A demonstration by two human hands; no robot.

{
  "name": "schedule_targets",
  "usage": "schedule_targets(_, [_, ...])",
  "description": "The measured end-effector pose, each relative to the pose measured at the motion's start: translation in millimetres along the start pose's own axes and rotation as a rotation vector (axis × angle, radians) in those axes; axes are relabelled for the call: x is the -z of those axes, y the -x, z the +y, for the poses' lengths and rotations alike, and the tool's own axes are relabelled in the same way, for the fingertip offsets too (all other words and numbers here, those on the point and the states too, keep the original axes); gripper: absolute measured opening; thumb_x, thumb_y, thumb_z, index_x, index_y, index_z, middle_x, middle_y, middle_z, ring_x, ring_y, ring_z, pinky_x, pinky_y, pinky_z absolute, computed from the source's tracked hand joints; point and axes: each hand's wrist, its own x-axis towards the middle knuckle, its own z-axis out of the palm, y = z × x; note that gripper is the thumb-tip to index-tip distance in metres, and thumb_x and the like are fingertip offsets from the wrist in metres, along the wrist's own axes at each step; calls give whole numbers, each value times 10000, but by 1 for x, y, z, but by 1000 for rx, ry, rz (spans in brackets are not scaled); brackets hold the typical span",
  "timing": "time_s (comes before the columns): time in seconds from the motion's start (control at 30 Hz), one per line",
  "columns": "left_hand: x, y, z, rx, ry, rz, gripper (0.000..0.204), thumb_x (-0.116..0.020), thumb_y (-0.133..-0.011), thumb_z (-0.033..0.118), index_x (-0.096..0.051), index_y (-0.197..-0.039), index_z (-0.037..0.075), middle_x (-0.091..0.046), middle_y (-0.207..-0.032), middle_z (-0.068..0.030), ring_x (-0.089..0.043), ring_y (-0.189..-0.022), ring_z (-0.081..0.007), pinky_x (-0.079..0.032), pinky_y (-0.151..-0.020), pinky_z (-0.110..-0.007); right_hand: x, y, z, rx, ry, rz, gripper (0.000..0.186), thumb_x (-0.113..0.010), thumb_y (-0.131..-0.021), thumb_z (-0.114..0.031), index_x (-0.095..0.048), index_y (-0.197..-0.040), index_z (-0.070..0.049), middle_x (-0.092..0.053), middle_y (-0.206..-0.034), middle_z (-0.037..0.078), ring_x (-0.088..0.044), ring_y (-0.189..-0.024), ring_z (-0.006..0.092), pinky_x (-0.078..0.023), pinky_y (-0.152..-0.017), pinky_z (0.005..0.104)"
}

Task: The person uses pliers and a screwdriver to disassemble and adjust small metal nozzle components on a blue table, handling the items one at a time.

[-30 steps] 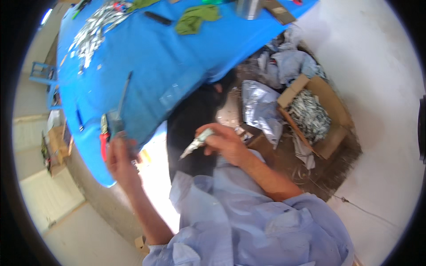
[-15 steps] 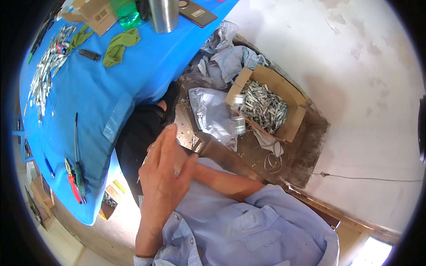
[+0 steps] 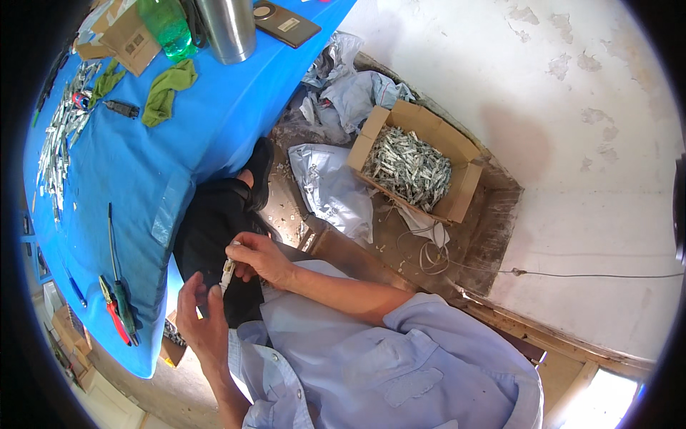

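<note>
Between the thumb and fingers of my right hand (image 3: 261,259) is a small narrow white-and-silver part (image 3: 227,273), held over my dark-trousered lap. Its exact kind is too small to make out. My left hand (image 3: 204,314) is close by the lower end of that part, its thumb and fingers spread apart. I cannot tell whether the left thumb touches it. Several similar-looking slim silvery pieces (image 3: 56,154) lie in a heap at the far left of the blue-covered table (image 3: 136,179). A cardboard box (image 3: 461,204) on the floor is filled with crumpled-looking silvery pieces (image 3: 407,168).
On the table lie red-handled pliers (image 3: 116,318), a green-handled screwdriver (image 3: 124,307), a blue pen (image 3: 77,292), a green cloth (image 3: 168,93), a steel tumbler (image 3: 227,32), a green bottle (image 3: 168,32) and a phone (image 3: 287,25). Silvery bags (image 3: 332,189) and a cable (image 3: 432,257) are beside the box.
My left hand has moved down and left, uncovering my right hand and the small part. A blurred pale object at the box's near side is gone from sight. The view has shifted slightly.
</note>
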Motion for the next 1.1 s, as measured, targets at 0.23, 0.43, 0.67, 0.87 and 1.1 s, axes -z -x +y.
schedule_targets(0.23, [-12, 3, -8, -130, -131, -53, 360, -758, -899, 71, -652, -1225, -38, -673, -1179, -224, -662, -1068, -398, -550, -923, -457, 0, 0, 1, 10, 6, 10, 260, -704, -994, -310, -634, -1071, -71, -666, -871, 15, -650, -714, 90, -522, -591, 240])
schedule_targets(0.43, [-13, 4, -9, 16, -52, -182, 255, -734, -913, 38, -686, -1159, -14, -695, -1056, -181, -698, -875, -340, -561, -715, -410, -4, 5, 0, 63, 48, 8, 223, -701, -996, -263, -650, -1101, -73, -662, -859, 20, -645, -693, 86, -518, -584, 241])
schedule_targets(0.67, [-17, 6, -15, -30, 16, -85, 196, -678, -986, 75, -695, -1158, -19, -711, -939, -163, -691, -750, -269, -526, -635, -353, -2, 9, 2, 101, 80, -13, 234, -668, -1015, -258, -668, -1128, -53, -670, -861, 17, -654, -693, 87, -533, -594, 240])
schedule_targets(0.87, [-10, 7, -25, 59, 120, -81, 190, -679, -993, 112, -722, -1128, -15, -721, -877, -120, -662, -721, -190, -508, -631, -292, -2, 15, 5, 48, 74, -63, 255, -620, -1038, -288, -682, -1103, -49, -674, -848, 34, -652, -693, 97, -526, -588, 237])
schedule_targets(1.1, [6, 6, -23, -86, 74, -20, 248, -774, -890, 27, -730, -1134, 7, -727, -903, -98, -697, -750, -172, -540, -652, -284, -12, 27, -7, 113, 109, -65, 239, -576, -1070, -195, -662, -1218, -28, -698, -903, 49, -663, -752, 94, -542, -660, 237])
